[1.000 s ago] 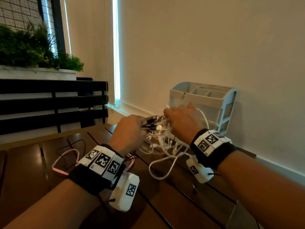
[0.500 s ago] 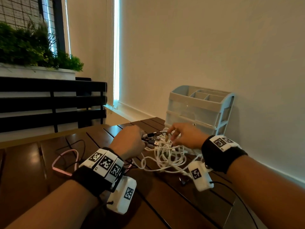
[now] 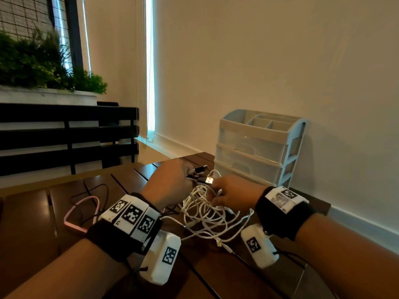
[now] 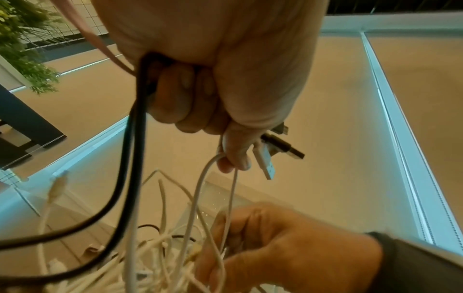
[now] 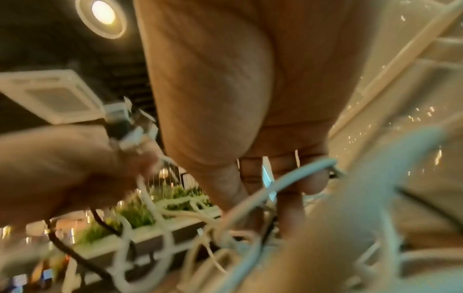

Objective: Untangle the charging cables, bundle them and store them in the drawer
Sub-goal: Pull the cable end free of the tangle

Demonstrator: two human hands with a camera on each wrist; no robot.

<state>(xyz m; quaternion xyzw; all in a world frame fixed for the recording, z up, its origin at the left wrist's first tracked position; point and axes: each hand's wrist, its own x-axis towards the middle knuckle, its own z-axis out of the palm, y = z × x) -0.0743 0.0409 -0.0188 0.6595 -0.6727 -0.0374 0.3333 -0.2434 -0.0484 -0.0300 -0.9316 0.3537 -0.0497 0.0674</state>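
Up over the table (image 3: 32, 223), the left hand (image 3: 170, 182) fists a bunch of plugs (image 3: 199, 174); its wrist camera alone reveals black cables (image 4: 135, 158) through that fist. Right hand (image 3: 233, 194) pinches white cables (image 3: 203, 212), tangled before the shut drawers (image 3: 248, 147).

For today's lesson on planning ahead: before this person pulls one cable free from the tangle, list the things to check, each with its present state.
1. Left hand grips the plug ends: ok.
2. Right hand has hold of strands in the white cable tangle: ok.
3. One cable singled out from the rest: not ok, white strands are looped together.
4. Black cables separate from the white ones: not ok, they run into the same pile.
5. Drawer unit open to receive a bundle: not ok, all drawers look closed.
6. Pink cable free of the tangle: cannot tell.
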